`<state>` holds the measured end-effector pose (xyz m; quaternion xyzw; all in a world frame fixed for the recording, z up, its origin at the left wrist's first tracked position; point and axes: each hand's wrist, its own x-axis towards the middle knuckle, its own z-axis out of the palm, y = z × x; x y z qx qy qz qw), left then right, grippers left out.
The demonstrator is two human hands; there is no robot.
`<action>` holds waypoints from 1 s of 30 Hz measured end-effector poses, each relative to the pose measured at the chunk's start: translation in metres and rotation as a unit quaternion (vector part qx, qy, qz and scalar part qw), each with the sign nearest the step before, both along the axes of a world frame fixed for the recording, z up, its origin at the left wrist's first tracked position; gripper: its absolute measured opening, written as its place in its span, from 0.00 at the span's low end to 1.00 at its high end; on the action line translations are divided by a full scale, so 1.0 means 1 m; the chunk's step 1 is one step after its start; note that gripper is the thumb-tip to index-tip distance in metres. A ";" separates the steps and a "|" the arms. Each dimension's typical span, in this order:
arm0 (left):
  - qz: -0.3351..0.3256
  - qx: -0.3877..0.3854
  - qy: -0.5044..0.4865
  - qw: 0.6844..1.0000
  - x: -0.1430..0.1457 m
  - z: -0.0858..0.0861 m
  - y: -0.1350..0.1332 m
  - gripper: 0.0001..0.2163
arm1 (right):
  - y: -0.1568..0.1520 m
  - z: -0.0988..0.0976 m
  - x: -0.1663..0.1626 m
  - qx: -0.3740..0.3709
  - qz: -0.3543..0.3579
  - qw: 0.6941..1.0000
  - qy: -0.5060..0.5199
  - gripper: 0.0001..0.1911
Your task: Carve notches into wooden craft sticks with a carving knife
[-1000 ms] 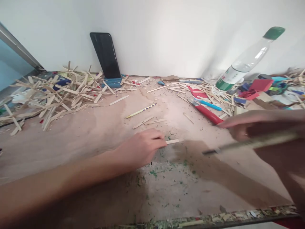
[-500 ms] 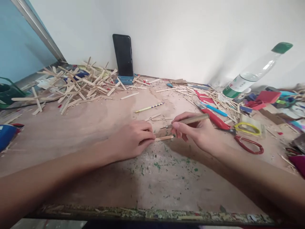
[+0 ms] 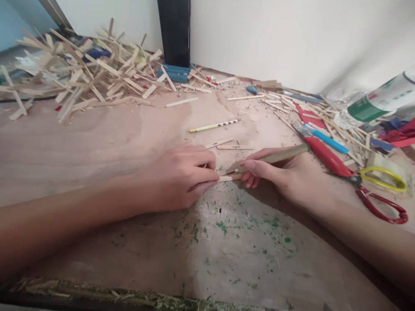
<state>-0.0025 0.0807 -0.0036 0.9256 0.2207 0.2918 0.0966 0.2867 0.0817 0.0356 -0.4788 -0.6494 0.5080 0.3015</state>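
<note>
Pinched by its left end, a wooden craft stick (image 3: 229,177) lies against the tabletop in the fingers of my left hand (image 3: 191,175). My right hand (image 3: 275,172) is closed in a pen-like grip around a craft knife (image 3: 279,156) with a long brownish handle. The knife's thin tip is at the stick, just right of my left fingertips; whether it touches is hard to tell. My right fingers sit by the stick's right end. Two notched craft sticks (image 3: 235,147) lie just beyond my hands, with a yellow patterned pencil (image 3: 214,125) behind them.
Red-handled scissors (image 3: 382,205), red pliers (image 3: 330,160) and a blue pen-like tool (image 3: 327,138) lie right. A tilted bottle (image 3: 372,106) stands at the back right. Piled crossed sticks (image 3: 106,73) fill the back left, beside a phone (image 3: 175,32) on a blue stand (image 3: 175,73).
The view has dipped and moved closer to the table. The knife tip has come down to the stick, and my right fingers are now nearer my left hand.
</note>
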 end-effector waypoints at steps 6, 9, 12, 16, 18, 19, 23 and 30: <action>0.003 0.001 0.026 1.000 -0.001 0.005 -0.001 0.15 | 0.002 -0.007 -0.002 -0.024 0.005 0.999 0.046 0.18; 0.009 0.004 0.033 0.999 0.000 0.004 -0.002 0.15 | 0.002 -0.009 -0.003 -0.013 0.006 0.998 0.056 0.16; 0.017 0.017 0.024 0.999 -0.001 0.002 -0.003 0.15 | 0.001 -0.010 -0.004 0.000 0.001 0.998 0.062 0.16; 0.021 0.023 0.030 0.999 -0.002 0.004 -0.003 0.17 | -0.001 -0.009 -0.004 0.005 -0.012 0.998 0.053 0.14; 0.013 0.019 0.046 0.999 -0.003 0.007 -0.002 0.16 | -0.001 -0.008 -0.005 0.003 -0.017 0.999 0.042 0.17; 0.010 0.020 0.047 0.999 -0.003 0.008 -0.001 0.15 | -0.002 -0.007 -0.005 0.001 -0.018 0.999 0.037 0.19; 0.005 0.022 0.042 0.999 -0.002 0.009 0.000 0.14 | -0.002 -0.005 -0.006 0.000 -0.015 0.999 0.034 0.21; 0.027 0.010 0.056 0.998 -0.002 0.008 -0.002 0.15 | -0.002 -0.005 -0.006 -0.006 -0.017 0.999 0.041 0.18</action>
